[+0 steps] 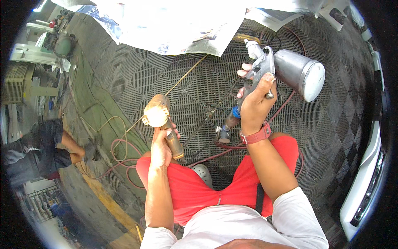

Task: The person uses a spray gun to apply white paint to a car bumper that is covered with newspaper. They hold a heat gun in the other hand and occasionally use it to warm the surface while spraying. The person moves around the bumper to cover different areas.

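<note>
My right hand (pixel 255 108) is closed around the handle of a metal paint spray gun (pixel 261 64). The gun's grey cup (pixel 294 72) sticks out to the right, tilted on its side. Below the handle hangs a fitting with a blue ring (pixel 236 112). A hand-held work lamp (pixel 157 114) with a bright, lit head and a dark handle is gripped in my left hand (pixel 159 151). The lamp stays to the left of the gun, apart from it. A yellowish cord runs up and away from near the lamp's head.
Bright paper masking sheets (pixel 166 29) hang ahead. Red hoses (pixel 124 166) and cords lie across the dark grated floor (pixel 199 79). At left are a green sheet (pixel 97 95), a person (pixel 39 151) and stored equipment. A white vehicle panel (pixel 365 178) stands at the right.
</note>
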